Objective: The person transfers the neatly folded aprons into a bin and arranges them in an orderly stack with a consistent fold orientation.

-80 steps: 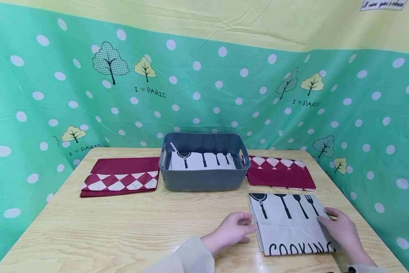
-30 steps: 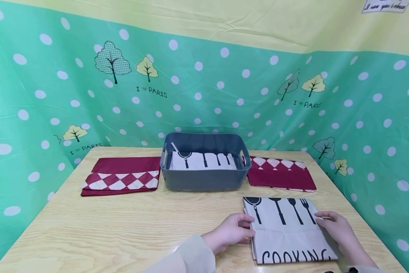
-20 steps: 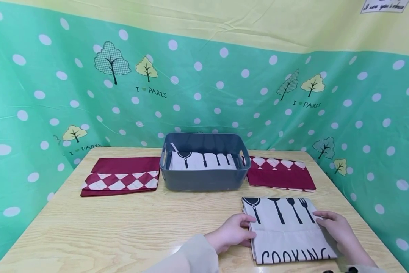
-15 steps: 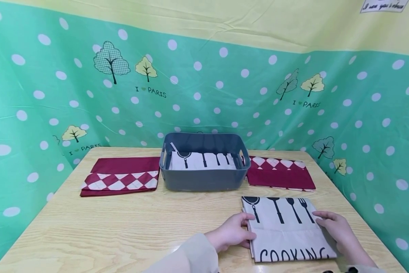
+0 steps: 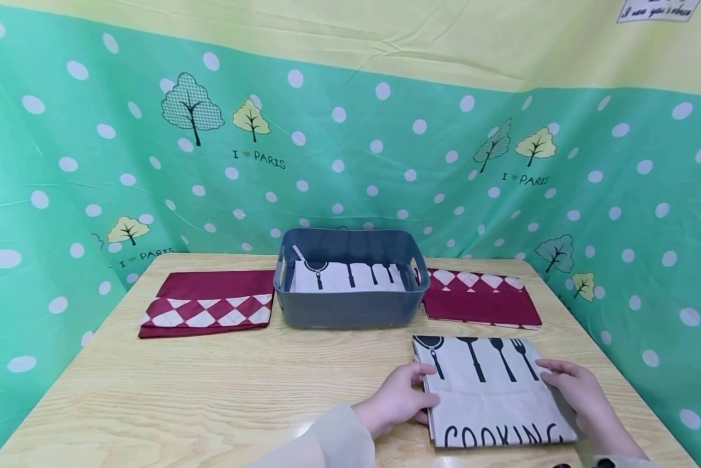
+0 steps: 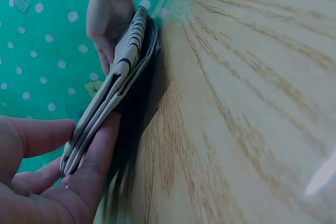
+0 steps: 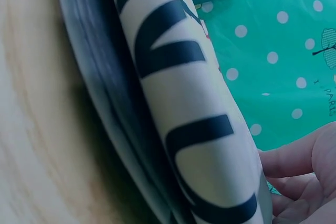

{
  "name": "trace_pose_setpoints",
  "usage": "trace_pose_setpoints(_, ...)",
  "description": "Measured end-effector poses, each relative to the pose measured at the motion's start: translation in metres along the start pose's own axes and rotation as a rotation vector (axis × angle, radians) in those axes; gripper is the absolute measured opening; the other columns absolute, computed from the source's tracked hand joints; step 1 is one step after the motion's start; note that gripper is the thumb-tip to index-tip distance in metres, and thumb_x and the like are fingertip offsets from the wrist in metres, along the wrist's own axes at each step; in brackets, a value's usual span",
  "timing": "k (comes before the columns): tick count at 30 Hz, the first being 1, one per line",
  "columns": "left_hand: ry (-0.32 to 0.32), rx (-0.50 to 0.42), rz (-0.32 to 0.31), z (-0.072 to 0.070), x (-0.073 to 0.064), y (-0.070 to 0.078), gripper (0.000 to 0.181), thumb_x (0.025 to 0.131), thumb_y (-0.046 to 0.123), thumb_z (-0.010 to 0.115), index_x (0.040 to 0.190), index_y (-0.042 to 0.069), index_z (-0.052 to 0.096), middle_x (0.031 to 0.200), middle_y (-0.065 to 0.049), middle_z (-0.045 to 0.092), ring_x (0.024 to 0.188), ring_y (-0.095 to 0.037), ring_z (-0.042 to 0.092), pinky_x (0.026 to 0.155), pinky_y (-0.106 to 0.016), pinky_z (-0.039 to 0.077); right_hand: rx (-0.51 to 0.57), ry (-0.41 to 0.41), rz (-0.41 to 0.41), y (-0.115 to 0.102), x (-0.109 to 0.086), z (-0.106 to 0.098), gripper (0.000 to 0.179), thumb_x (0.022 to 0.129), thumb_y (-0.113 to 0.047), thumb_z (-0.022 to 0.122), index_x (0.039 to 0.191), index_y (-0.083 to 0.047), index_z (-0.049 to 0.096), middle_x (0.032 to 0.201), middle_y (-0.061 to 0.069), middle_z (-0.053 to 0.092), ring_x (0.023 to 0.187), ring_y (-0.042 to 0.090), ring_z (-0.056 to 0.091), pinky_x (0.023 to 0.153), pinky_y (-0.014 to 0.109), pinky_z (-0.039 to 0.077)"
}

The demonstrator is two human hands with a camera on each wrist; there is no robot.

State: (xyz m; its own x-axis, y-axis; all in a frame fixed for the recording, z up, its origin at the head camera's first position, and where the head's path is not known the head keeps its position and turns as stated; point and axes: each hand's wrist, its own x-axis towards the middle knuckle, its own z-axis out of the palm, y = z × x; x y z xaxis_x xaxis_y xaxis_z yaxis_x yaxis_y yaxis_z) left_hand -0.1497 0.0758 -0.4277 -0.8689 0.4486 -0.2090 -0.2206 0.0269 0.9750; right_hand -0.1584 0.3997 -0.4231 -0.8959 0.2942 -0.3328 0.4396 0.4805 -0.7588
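A folded white kitchen cloth (image 5: 490, 396), printed with black utensils and the word COOKING, is held level by both hands at the front right of the table. My left hand (image 5: 398, 398) pinches its left edge; in the left wrist view, fingers (image 6: 44, 136) lie on both sides of the folded layers. At the opposite edge, my right hand (image 5: 578, 393) grips the cloth, with its lower fingers partly hidden. A dark gap under the folded cloth (image 6: 123, 61) shows in the left wrist view.
A grey-blue plastic basket (image 5: 350, 309) stands at the back middle, holding a similar printed cloth (image 5: 362, 276). Folded maroon cloths with white diamonds lie left (image 5: 210, 305) and right (image 5: 484, 302) of it. A polka-dot curtain (image 5: 338, 130) hangs behind the wooden table (image 5: 221, 390).
Since the earliest frame, the cloth has shifted left and slightly towards me, and my left hand has closed on its edge. Over the last second it has barely moved.
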Motion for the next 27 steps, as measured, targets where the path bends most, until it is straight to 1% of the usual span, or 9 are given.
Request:
trace_pose_setpoints(6,0.043,-0.001,0.031,0.002,0.0,0.001,0.046,0.085,-0.007,0.068,0.129,0.003,0.059,0.11,-0.008,0.057,0.069,-0.018,0.069,0.059,-0.033,0.061,0.008,0.012,0.009,-0.005,-0.001,-0.001,0.059,0.101,-0.024,0.051,0.148,0.007,0.035,0.153,0.038,0.021,0.14,0.053,0.02,0.114,0.067,0.018)
trace_pose_setpoints(10,0.071,-0.006,0.05,0.003,-0.002,0.003,0.045,0.085,-0.007,0.068,0.128,0.003,0.06,0.114,-0.01,0.059,0.069,-0.017,0.068,0.059,-0.033,0.061,0.03,0.026,0.02,-0.01,-0.003,-0.001,0.058,0.101,-0.024,0.051,0.149,0.005,0.034,0.154,0.036,0.02,0.141,0.052,0.02,0.114,0.066,0.018)
trace_pose_setpoints(14,0.089,-0.015,0.061,0.003,-0.004,0.005,0.045,0.084,-0.006,0.068,0.127,0.005,0.061,0.118,-0.012,0.058,0.07,-0.015,0.067,0.06,-0.032,0.061,0.047,0.032,0.008,-0.014,-0.004,-0.002,0.059,0.101,-0.023,0.052,0.149,0.005,0.033,0.156,0.036,0.019,0.142,0.051,0.02,0.116,0.065,0.017)
trace_pose_setpoints(18,0.105,-0.025,0.069,0.001,-0.006,0.008,0.044,0.085,-0.005,0.068,0.127,0.007,0.063,0.119,-0.01,0.058,0.069,-0.014,0.066,0.059,-0.031,0.06,0.074,0.026,-0.004,-0.019,-0.006,-0.003,0.061,0.101,-0.025,0.051,0.15,0.005,0.032,0.157,0.035,0.017,0.144,0.05,0.017,0.117,0.064,0.016)
trace_pose_setpoints(21,0.117,-0.01,0.084,-0.001,-0.008,0.011,0.042,0.086,-0.002,0.068,0.126,0.009,0.064,0.118,-0.008,0.059,0.068,-0.012,0.064,0.057,-0.029,0.059,0.094,0.027,-0.01,-0.023,-0.007,-0.003,0.061,0.101,-0.025,0.051,0.151,0.005,0.031,0.158,0.034,0.017,0.144,0.048,0.017,0.118,0.064,0.015)
trace_pose_setpoints(24,0.127,0.013,0.104,-0.004,-0.009,0.014,0.04,0.087,0.001,0.069,0.126,0.01,0.064,0.118,-0.007,0.06,0.068,-0.01,0.061,0.055,-0.027,0.057,0.108,0.037,-0.016,-0.027,-0.009,-0.002,0.061,0.101,-0.025,0.052,0.151,0.004,0.032,0.158,0.032,0.018,0.143,0.045,0.02,0.118,0.061,0.018)
trace_pose_setpoints(27,0.131,0.024,0.128,-0.006,-0.011,0.016,0.039,0.089,0.005,0.069,0.127,0.01,0.064,0.12,-0.007,0.061,0.069,-0.009,0.061,0.056,-0.027,0.056,0.112,0.038,-0.032,-0.029,-0.011,-0.001,0.06,0.101,-0.027,0.053,0.151,0.002,0.034,0.158,0.03,0.021,0.14,0.04,0.025,0.114,0.053,0.027)
